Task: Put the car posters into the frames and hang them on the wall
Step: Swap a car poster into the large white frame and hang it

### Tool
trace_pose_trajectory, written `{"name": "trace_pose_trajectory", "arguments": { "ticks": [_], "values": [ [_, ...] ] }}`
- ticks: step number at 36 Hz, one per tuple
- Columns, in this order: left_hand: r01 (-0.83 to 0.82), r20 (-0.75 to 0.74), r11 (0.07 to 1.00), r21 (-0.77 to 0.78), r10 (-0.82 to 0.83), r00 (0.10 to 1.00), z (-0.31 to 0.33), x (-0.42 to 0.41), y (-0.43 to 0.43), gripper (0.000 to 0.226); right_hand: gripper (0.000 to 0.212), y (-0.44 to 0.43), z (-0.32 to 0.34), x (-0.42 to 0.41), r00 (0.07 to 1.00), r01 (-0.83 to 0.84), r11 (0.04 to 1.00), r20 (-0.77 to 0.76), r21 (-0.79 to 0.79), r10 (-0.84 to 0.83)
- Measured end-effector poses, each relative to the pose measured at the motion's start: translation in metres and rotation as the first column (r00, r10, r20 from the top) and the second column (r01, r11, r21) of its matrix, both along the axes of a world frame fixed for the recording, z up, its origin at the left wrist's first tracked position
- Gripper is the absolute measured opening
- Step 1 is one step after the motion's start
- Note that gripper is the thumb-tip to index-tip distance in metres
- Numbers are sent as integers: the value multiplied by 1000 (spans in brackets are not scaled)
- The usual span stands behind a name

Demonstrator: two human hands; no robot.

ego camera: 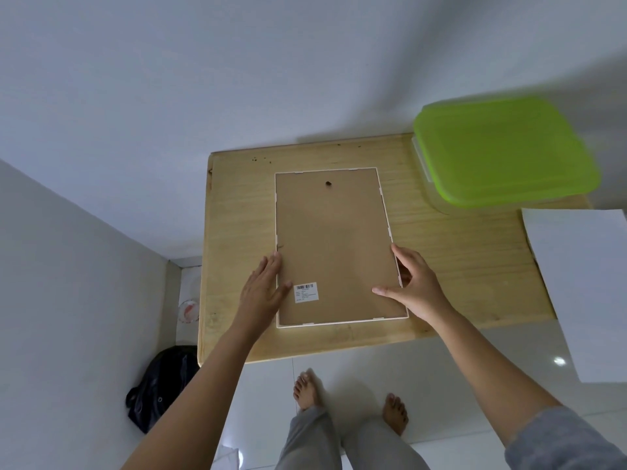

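Note:
A white picture frame (334, 239) lies face down on the wooden table (237, 212), its brown backing board up with a barcode sticker near the front left and a small hanger near the far edge. My left hand (263, 290) rests flat with straight fingers on the frame's left edge. My right hand (412, 283) is at the right edge, thumb stretched over the backing board and fingers curled at the rim by a clip. A white sheet (583, 283), blank side up, lies at the table's right end and overhangs the front edge.
A clear box with a green lid (502, 147) stands at the table's far right corner. White walls rise behind and to the left. A black bag (159, 385) lies on the floor at the left. My bare feet stand on glossy tiles before the table.

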State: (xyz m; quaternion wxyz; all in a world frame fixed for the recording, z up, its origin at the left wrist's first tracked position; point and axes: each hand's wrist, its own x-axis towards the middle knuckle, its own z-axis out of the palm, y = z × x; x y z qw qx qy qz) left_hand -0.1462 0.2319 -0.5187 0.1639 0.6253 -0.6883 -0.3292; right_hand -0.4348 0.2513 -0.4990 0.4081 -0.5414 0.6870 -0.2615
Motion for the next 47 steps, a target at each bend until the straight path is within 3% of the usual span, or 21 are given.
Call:
{"name": "trace_pose_trajectory", "arguments": {
  "ticks": [4, 11, 18, 25, 40, 47],
  "values": [
    [14, 57, 1000, -14, -13, 998, -4, 0, 2, 64, 89, 1, 1, 4, 999, -18, 1000, -37, -14, 18],
    [-76, 155, 995, -59, 84, 984, -3, -19, 14, 81, 71, 14, -4, 25, 927, -77, 991, -373, -113, 29],
    [-137, 383, 984, -115, 171, 908, 15, -36, -4, 77, 80, 13, -9, 33, 900, -21, 988, -432, -154, -48],
    [-122, 504, 989, -83, 147, 851, 20, -46, -15, 65, 75, 14, -9, 36, 896, -4, 988, -439, -156, -65],
    [-158, 467, 986, -58, 166, 869, 9, -47, -9, 71, 70, 17, -11, 42, 861, -20, 994, -506, -110, -39],
    [-208, 316, 977, -52, 214, 924, 4, -45, 10, 78, 65, 27, -5, 35, 850, -130, 988, -522, -84, 68]
  ]
}}
